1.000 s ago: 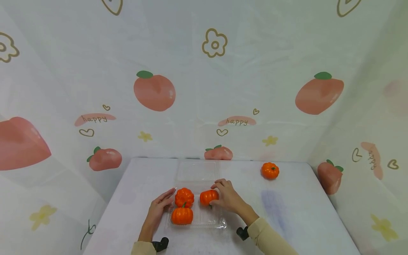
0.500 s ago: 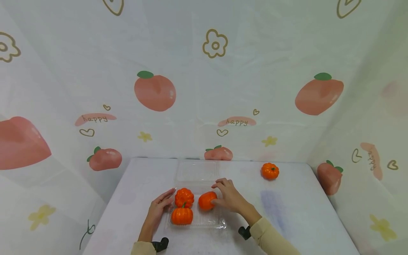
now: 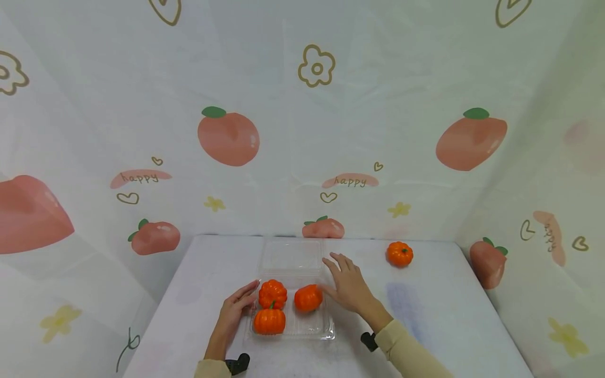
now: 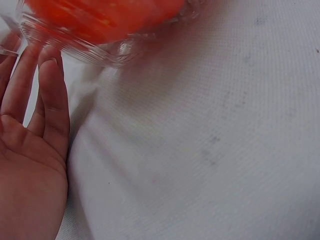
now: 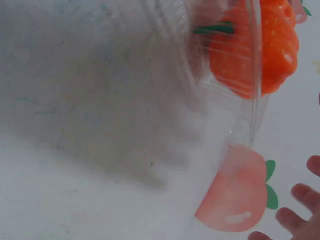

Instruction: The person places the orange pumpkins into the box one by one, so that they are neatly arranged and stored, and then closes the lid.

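A clear plastic clamshell box [image 3: 309, 326] lies open, its lid [image 3: 293, 257] folded back toward the wall. Inside it, two small orange pumpkins sit in a column on the left, a ribbed one [image 3: 272, 293] behind and another [image 3: 270, 321] in front. On the right side of the box rests a third pumpkin [image 3: 308, 298]; its green stem shows through the clear wall in the right wrist view. My left hand [image 4: 35, 125] touches the box's left side with extended fingers. My right hand [image 3: 352, 289], fingers spread and holding nothing, is just right of the third pumpkin.
One more orange pumpkin [image 3: 399, 254] stands at the back right of the white-covered table [image 3: 454, 315]. A cloth backdrop [image 3: 283, 105] printed with peaches and flowers closes off the back and sides.
My right hand has let go of the third pumpkin and drawn back to the right, fingers spreading. That pumpkin shifted slightly left and toward me. My left hand stays put.
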`<act>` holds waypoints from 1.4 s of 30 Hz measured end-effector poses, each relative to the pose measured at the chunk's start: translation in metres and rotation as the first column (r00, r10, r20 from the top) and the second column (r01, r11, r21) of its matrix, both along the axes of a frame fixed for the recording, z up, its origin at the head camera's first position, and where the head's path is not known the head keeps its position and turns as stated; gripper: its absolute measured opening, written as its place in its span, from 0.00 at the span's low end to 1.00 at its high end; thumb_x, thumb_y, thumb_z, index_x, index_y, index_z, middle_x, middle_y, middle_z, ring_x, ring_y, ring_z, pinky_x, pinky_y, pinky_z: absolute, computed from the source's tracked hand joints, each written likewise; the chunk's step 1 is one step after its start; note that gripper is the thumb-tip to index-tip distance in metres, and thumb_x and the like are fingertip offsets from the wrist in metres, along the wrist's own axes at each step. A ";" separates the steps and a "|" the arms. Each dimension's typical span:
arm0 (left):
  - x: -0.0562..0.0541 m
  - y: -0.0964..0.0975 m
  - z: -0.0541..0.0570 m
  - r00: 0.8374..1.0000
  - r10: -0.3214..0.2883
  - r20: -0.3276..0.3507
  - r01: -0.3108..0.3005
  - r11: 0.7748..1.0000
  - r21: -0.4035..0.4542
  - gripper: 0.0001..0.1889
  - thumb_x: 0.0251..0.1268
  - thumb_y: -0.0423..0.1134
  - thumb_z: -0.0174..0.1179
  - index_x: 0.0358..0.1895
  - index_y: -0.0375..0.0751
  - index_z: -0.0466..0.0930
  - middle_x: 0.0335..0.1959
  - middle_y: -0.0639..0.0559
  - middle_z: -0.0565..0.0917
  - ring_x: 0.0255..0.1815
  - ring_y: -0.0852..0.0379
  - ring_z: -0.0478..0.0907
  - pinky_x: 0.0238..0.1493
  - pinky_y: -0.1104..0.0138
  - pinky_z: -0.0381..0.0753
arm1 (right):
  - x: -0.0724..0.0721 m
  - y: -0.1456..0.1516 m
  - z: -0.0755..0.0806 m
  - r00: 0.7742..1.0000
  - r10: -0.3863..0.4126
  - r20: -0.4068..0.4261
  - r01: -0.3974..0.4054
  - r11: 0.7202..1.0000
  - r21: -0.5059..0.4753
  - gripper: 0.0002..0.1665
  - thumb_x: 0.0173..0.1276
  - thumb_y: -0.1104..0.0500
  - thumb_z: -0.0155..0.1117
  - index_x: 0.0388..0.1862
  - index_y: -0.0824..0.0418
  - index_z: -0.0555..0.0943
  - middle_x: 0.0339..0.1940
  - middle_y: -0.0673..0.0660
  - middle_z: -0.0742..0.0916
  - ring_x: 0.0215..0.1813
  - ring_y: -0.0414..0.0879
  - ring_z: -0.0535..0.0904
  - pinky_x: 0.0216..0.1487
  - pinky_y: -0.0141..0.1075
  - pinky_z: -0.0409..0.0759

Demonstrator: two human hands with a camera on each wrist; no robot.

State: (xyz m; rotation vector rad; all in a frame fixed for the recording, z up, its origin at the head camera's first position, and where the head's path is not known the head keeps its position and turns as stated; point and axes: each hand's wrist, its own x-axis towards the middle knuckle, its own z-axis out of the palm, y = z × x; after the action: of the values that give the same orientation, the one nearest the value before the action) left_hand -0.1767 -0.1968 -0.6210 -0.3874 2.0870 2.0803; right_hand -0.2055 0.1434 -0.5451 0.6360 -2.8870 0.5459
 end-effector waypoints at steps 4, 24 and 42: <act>0.000 0.000 0.000 1.000 0.004 0.004 -0.004 1.000 0.001 0.25 0.71 0.47 0.63 0.70 0.50 0.77 0.72 0.52 0.78 0.40 0.59 0.79 0.43 0.72 0.81 | -0.003 0.005 -0.005 0.999 -0.016 -0.047 0.019 0.998 0.066 0.42 0.70 0.35 0.62 0.77 0.53 0.68 0.79 0.57 0.71 0.79 0.62 0.63 0.73 0.63 0.67; -0.001 -0.001 -0.002 1.000 0.012 0.007 -0.012 1.000 -0.006 0.26 0.70 0.48 0.64 0.69 0.49 0.77 0.71 0.51 0.78 0.40 0.59 0.80 0.43 0.72 0.82 | -0.006 0.024 -0.022 0.987 -0.145 -0.066 0.153 0.980 0.131 0.45 0.69 0.32 0.58 0.79 0.51 0.65 0.82 0.60 0.66 0.81 0.67 0.59 0.76 0.71 0.55; 0.001 -0.001 0.000 1.000 -0.004 0.007 0.004 1.000 -0.017 0.25 0.71 0.48 0.62 0.70 0.50 0.77 0.72 0.50 0.78 0.39 0.58 0.79 0.43 0.71 0.81 | -0.021 0.066 -0.030 0.970 -0.235 -0.063 0.242 0.962 0.130 0.46 0.68 0.33 0.61 0.79 0.53 0.65 0.81 0.65 0.65 0.80 0.68 0.56 0.77 0.72 0.50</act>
State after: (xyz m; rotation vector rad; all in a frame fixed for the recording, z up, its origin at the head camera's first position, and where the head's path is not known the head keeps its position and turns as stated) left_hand -0.1762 -0.1973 -0.6206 -0.3918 2.1011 2.0579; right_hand -0.2270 0.2098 -0.5756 0.3037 -2.9166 0.2977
